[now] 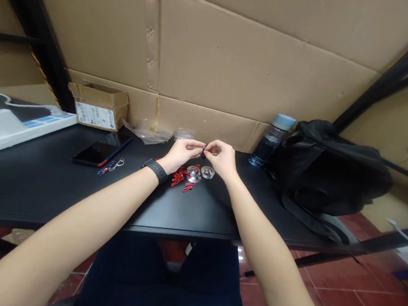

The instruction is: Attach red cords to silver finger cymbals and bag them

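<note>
Above the black table, my left hand (183,154) pinches a small metal disc (203,151) by its rim, seen nearly edge-on. It looks like a finger cymbal. My right hand (221,157) is closed at the disc's other side, with a bit of red cord (210,150) showing between its fingers. Whether the cord passes through the disc is too small to tell. Just below the hands lie two shiny finger cymbals with domed middles, a left one (193,175) and a right one (207,172). Several knotted red cord loops (178,176) are heaped beside them, partly behind my left wrist.
A phone (101,149), a keychain (111,166), an opened cardboard box (99,107) and a white power strip (32,130) are on the left. Clear plastic bags (151,134) lie at the back. On the right stand a water bottle (270,141) and a black backpack (333,172).
</note>
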`<state>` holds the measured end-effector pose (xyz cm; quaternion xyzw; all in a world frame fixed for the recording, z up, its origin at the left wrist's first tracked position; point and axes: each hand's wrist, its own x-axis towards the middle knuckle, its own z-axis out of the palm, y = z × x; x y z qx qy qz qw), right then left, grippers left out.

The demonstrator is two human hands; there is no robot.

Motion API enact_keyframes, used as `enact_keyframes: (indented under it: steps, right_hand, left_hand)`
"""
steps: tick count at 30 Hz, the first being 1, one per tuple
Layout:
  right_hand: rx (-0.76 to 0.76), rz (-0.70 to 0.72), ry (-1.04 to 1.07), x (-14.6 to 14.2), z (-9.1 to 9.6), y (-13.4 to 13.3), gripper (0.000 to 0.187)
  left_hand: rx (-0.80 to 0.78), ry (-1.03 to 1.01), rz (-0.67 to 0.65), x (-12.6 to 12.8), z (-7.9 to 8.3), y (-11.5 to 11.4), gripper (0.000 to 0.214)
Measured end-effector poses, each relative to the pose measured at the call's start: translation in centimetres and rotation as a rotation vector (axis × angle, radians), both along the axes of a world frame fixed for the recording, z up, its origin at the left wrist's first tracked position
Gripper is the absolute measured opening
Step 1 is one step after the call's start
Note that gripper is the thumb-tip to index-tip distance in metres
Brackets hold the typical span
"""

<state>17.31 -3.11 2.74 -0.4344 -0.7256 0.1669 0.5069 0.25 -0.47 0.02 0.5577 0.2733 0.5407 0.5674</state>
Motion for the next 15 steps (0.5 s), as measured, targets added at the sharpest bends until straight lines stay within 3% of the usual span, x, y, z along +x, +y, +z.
enact_keyframes:
  steps: [4, 15]
  right_hand:
    - [-0.015, 0.031, 0.046, -0.1, -0.13, 0.06, 0.002]
    - [0.039, -0.023, -0.005, 0.23, 0.08, 0.06, 0.009]
  left_hand:
    - [-0.028, -0.006, 0.018, -0.1, 0.11, 0.05, 0.046]
    - [-0.063, -0.076, -0.14, -0.35, 0.04, -0.12, 0.052]
